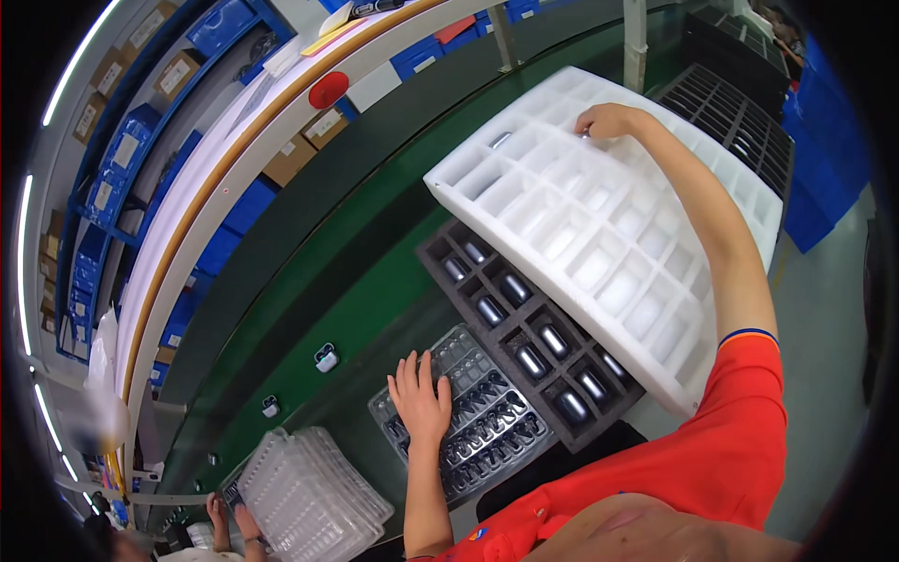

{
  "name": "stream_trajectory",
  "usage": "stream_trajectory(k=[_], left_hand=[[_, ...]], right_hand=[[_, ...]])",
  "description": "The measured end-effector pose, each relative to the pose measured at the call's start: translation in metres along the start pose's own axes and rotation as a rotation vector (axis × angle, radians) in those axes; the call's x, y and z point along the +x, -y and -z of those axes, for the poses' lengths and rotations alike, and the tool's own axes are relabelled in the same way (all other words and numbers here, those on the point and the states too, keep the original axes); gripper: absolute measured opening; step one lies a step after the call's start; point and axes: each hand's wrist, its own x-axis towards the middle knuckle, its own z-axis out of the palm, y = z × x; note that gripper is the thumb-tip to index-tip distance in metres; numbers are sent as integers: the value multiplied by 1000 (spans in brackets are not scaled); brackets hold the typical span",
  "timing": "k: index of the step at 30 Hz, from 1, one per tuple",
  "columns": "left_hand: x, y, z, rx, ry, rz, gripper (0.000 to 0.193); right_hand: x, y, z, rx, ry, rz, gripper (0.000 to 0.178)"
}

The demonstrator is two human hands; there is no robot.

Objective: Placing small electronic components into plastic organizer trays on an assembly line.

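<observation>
My right hand [613, 122] reaches over the far part of a white foam tray [510, 211] with many compartments. Its fingers are bent closed around a small, dark, shiny item, mostly hidden by them. One silvery piece [501, 140] lies in a compartment to the left. My left hand [421, 398] rests with fingers spread over a clear plastic blister tray [501, 450], holding nothing. Rows of small dark earbud-like parts fill the near section of that tray. Between the two trays, partly under the white foam, a black foam tray [496, 351] holds several glossy dark rounded cases [552, 341].
A green conveyor belt [309, 309] carries small open earbud cases [326, 358]. At lower left, another person's hands [220, 520] touch a stack of clear trays [314, 487]. More black gridded trays [721, 112] and blue bins [824, 159] stand far right. A shelf with boxes is left.
</observation>
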Motion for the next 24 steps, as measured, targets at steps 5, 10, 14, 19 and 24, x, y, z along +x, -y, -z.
stream_trajectory(k=[5, 10, 14, 19, 24], left_hand=[[8, -4, -2, -39, -40, -25, 51], [2, 1, -5, -26, -63, -2, 52], [-4, 1, 0, -58, -70, -10, 53], [8, -24, 26, -604, -389, 166, 44], [42, -79, 76, -2185, 533, 141, 58]], right_hand=[[79, -26, -3, -407, 528, -175, 35], [35, -5, 16, -389, 502, 47, 42], [-10, 3, 25, 364, -5, -69, 28], [-57, 103, 27, 751, -198, 189, 35], [-116, 302, 11, 610, 299, 838, 37]])
